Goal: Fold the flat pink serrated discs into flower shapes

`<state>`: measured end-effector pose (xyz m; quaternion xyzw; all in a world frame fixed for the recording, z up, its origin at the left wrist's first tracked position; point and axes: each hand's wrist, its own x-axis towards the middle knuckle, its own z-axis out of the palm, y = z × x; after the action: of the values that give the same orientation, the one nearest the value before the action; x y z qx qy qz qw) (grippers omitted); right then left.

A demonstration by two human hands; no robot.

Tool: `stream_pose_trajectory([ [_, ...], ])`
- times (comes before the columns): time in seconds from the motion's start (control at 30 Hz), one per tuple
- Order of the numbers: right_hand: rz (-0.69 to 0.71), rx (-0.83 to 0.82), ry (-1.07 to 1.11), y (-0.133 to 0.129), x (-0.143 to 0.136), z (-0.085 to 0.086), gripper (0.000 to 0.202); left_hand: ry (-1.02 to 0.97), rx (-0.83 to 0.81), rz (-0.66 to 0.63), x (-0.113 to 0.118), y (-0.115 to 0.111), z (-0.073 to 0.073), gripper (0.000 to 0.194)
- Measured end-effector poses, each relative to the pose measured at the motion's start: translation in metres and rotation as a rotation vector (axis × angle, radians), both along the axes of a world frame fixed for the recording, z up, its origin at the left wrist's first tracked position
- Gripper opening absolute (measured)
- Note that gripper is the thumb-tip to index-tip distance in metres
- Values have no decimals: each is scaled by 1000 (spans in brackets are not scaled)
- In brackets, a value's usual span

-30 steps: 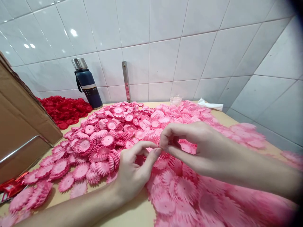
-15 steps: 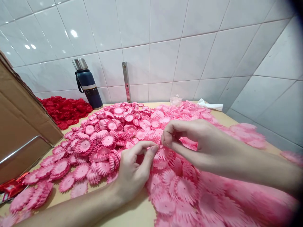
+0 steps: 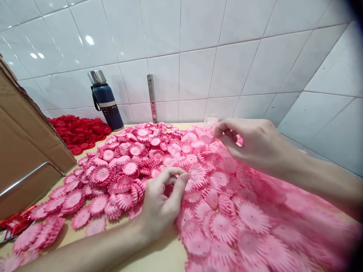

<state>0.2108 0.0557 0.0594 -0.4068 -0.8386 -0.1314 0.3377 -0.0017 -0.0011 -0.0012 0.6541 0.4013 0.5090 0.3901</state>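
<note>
My left hand point(image 3: 163, 200) is closed in a pinch, thumb against forefinger, over the middle of a large heap of pink fringed flower discs point(image 3: 130, 168). Right at its fingertips lies a paler pink disc point(image 3: 196, 175); I cannot tell whether the fingers grip it or it rests on the heap. My right hand point(image 3: 246, 139) is raised over the back right of the heap, thumb and fingertips also pinched together. Whatever is between them is too small or hidden. The discs have pale centres, some with a small hole, and many overlap.
A dark blue bottle point(image 3: 106, 102) stands against the tiled wall point(image 3: 198, 30), beside a pile of red discs point(image 3: 78, 132). Cardboard point(image 3: 31, 139) rises at the left, near a red wrapper point(image 3: 15, 223). A clear plastic cup point(image 3: 211, 120) sits at the back.
My right hand has moved away from my left, up and to the right. My left hand has stayed almost in place, still pinched.
</note>
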Motion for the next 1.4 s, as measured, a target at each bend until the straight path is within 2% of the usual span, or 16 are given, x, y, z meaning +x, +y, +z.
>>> stream_pose_trajectory([
  [0.13,31,-16,7,-6,-6,2,5,-6,-20,-13,-1,3,0,17],
  [0.27,231,-217,-77,-31,-29,2,13,-29,-35,-41,-3,4,-3,20],
  [0.33,257,-238,-134,-42,-38,3,28,-67,-1,-58,-5,3,-5,20],
  [0.4,273,-242,-156,-50,-43,4,35,-92,43,-72,-6,2,-7,20],
  [0.6,416,-331,-253,-57,-46,2,29,-132,105,-46,-6,2,-10,19],
  [0.7,360,-225,-310,-59,-53,-10,27,-171,101,-30,-5,3,-10,18],
  [0.8,278,-95,-247,-60,-59,-21,32,-163,135,-31,-5,2,-9,20],
  [0.9,281,-107,-208,-59,-59,-26,28,-156,161,-50,-6,2,-10,22],
  [1.03,301,-114,-209,-54,-55,-26,28,-136,174,-42,-7,3,-12,24],
  [1.13,287,-122,-181,-51,-53,-24,29,-97,193,-16,-7,3,-11,18],
  [1.27,269,-156,-176,-50,-50,-20,29,-73,195,-10,-6,1,-7,8],
  [1.4,283,-140,-182,-49,-45,-11,28,-68,156,-2,-5,1,-2,12],
])
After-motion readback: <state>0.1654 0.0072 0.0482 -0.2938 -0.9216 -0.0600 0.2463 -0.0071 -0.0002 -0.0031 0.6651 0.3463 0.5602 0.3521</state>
